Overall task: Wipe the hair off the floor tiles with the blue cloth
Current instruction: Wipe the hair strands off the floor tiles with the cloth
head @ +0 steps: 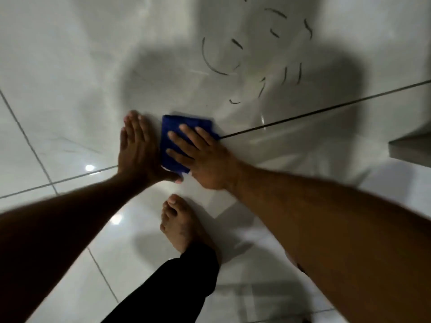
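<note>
A folded blue cloth (177,129) lies flat on the glossy white floor tiles (70,89). My right hand (200,157) presses down on the cloth, fingers spread over it. My left hand (137,148) stands on its edge on the floor against the cloth's left side, fingers straight, thumb reaching under the cloth's near corner. Several dark strands of hair (261,59) are scattered on the tile beyond the cloth, up and to the right, apart from it.
A dark grout line (326,108) runs from the cloth toward the right. My bare foot (179,224) and black trouser leg (177,285) stand just behind the hands. A grey ledge or step corner (410,148) juts in at the right edge.
</note>
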Demonstrator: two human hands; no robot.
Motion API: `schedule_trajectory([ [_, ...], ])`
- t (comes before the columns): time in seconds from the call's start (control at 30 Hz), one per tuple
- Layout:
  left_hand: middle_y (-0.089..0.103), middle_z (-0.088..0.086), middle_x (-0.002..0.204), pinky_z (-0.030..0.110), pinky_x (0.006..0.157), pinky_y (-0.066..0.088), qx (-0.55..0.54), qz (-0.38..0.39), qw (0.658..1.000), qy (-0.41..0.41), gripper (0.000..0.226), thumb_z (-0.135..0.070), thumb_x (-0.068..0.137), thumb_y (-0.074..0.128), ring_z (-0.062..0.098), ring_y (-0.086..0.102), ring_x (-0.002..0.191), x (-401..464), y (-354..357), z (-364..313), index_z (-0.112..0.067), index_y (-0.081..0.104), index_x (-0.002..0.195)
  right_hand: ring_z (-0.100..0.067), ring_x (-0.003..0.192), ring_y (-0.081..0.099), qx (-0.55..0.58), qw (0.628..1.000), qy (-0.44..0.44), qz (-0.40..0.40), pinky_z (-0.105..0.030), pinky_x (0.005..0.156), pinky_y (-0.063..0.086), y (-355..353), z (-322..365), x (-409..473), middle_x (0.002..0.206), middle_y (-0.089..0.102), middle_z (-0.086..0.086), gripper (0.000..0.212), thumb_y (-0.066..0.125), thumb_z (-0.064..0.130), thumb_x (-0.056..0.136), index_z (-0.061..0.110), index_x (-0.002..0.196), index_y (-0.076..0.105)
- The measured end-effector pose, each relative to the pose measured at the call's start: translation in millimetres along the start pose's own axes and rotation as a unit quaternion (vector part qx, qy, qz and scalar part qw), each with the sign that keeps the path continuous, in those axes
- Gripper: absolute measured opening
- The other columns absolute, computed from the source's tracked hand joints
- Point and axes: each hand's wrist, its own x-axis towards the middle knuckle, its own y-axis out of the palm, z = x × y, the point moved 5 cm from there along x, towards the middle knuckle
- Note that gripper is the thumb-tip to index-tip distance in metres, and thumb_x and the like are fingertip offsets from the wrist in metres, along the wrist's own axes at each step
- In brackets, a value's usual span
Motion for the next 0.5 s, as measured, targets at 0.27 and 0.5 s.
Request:
schedule_trajectory([
  [0.27,-0.005,0.038,0.156,0.057,0.120,0.004,0.032,0.032,0.999,-0.011,0.180,-0.083,0.019,0.077,0.050,-0.006,0.146,0.2,-9.9,-6.3,0.011,-0.008,0.147,-0.046,0.149,0.006,-0.042,0.936,0.344,-0.053,-0.062,0.117,0.012,-15.6,-141.4,-98.6,0.163,0.008,-0.021,0.071,0.042,0.045,0.099,0.021,0.157,0.008],
  [0.5,-0.016,0.033,0.157,0.054,0.121,-0.002,0.019,0.026,0.999,0.002,0.177,-0.084,0.024,0.076,0.046,-0.017,0.146,2.6,-4.9,-3.8,0.007,-0.012,0.148,-0.053,0.146,0.000,0.043,0.872,0.485,-0.049,-0.067,0.117,0.007,-3.7,-69.8,-64.8,0.162,0.001,-0.028,0.085,0.050,0.043,0.090,0.018,0.156,0.002],
])
